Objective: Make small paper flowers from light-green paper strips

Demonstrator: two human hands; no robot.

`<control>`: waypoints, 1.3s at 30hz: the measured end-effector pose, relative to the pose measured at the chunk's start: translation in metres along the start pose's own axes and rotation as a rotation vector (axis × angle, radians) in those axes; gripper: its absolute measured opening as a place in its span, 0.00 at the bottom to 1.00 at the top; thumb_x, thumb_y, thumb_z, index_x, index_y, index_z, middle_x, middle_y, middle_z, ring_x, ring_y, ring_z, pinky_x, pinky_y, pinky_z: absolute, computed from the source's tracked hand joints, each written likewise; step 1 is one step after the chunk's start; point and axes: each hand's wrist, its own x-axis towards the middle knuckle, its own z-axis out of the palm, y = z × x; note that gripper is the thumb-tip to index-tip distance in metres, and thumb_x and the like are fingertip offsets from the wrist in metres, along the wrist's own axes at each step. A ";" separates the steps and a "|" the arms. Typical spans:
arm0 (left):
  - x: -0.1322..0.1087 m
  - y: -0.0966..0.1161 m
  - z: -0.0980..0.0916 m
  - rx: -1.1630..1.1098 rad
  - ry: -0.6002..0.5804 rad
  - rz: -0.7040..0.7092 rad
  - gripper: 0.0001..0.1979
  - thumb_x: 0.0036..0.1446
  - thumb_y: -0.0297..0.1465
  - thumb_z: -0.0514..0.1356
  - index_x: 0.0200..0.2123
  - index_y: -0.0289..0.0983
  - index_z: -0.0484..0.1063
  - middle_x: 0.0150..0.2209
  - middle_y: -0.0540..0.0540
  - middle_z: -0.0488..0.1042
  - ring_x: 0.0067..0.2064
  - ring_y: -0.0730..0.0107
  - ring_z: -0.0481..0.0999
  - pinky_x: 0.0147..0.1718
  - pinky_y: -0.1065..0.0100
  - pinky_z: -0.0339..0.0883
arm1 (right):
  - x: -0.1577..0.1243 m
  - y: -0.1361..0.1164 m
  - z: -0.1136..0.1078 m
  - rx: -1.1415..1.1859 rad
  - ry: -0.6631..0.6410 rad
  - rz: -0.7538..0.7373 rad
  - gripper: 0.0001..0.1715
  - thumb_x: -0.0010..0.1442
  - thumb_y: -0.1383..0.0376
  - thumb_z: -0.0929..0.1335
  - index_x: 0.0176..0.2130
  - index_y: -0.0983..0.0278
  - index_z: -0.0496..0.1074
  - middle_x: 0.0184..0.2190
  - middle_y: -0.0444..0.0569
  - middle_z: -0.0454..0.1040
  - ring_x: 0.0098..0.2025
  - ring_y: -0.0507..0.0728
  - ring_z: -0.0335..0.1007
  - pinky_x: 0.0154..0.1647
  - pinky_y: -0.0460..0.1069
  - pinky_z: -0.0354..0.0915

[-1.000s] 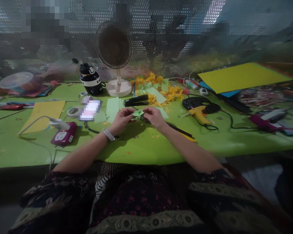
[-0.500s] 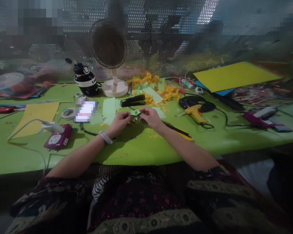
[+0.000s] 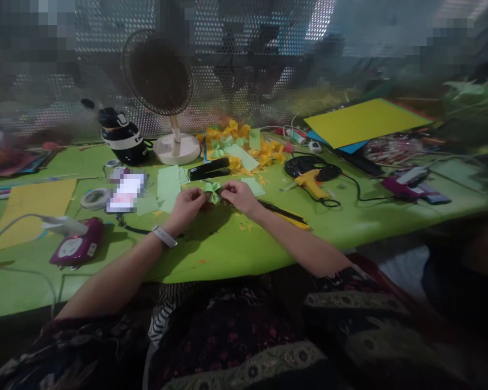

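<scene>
Between my two hands is a small light-green paper flower (image 3: 214, 192), its petals folded outward. My left hand (image 3: 189, 205) pinches its left side between thumb and fingertips. On the opposite side, my right hand (image 3: 241, 197) grips the flower's edge the same way. Just beyond my fingers lies a black stapler (image 3: 209, 169). Light-green paper pieces (image 3: 168, 187) sit left of it, and more green slips (image 3: 253, 186) are to its right. A yellow and black cutter (image 3: 287, 215) lies beside my right forearm.
Yellow paper flowers (image 3: 274, 153) are heaped at the back. A fan (image 3: 177, 149), a dark bottle (image 3: 126, 143), a lit phone (image 3: 126, 193) and a tape roll (image 3: 95, 199) stand or lie leftward. Rightward are a yellow glue gun (image 3: 312, 183) with its cable and a purple power socket (image 3: 406, 187).
The view has swung right, so the table things appear further left. The flower has been turned a little between my fingers; both hands keep their pinch.
</scene>
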 end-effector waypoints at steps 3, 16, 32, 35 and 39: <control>0.002 -0.001 -0.001 0.003 0.041 0.015 0.23 0.41 0.48 0.73 0.24 0.36 0.69 0.20 0.49 0.75 0.23 0.72 0.75 0.24 0.72 0.68 | 0.002 0.000 -0.002 -0.021 0.024 0.021 0.10 0.56 0.72 0.70 0.25 0.64 0.68 0.17 0.39 0.70 0.20 0.48 0.64 0.23 0.43 0.61; 0.012 0.008 -0.019 0.028 -0.023 0.029 0.17 0.48 0.41 0.71 0.32 0.33 0.75 0.29 0.43 0.81 0.27 0.70 0.80 0.26 0.72 0.71 | 0.003 -0.014 -0.008 0.062 0.042 0.143 0.09 0.60 0.75 0.69 0.29 0.66 0.73 0.23 0.45 0.76 0.21 0.46 0.65 0.23 0.43 0.63; 0.030 0.014 -0.034 0.224 0.249 0.029 0.09 0.56 0.30 0.64 0.25 0.34 0.72 0.21 0.47 0.75 0.19 0.77 0.71 0.18 0.75 0.56 | -0.002 0.000 -0.007 -0.616 -0.113 -0.290 0.06 0.62 0.68 0.69 0.35 0.64 0.78 0.29 0.47 0.79 0.29 0.53 0.70 0.34 0.49 0.62; 0.035 0.007 -0.032 0.252 0.228 0.019 0.09 0.54 0.31 0.65 0.24 0.34 0.72 0.20 0.48 0.74 0.18 0.77 0.70 0.19 0.75 0.57 | -0.008 -0.002 -0.001 -0.731 -0.281 -0.321 0.08 0.64 0.67 0.68 0.37 0.64 0.79 0.30 0.48 0.80 0.29 0.53 0.70 0.32 0.48 0.59; 0.043 -0.007 -0.034 0.291 0.192 0.026 0.10 0.50 0.34 0.68 0.25 0.34 0.74 0.19 0.49 0.74 0.18 0.76 0.70 0.20 0.75 0.61 | -0.017 -0.004 0.006 -0.842 -0.416 -0.375 0.10 0.66 0.65 0.68 0.40 0.63 0.80 0.35 0.50 0.82 0.33 0.55 0.73 0.34 0.49 0.58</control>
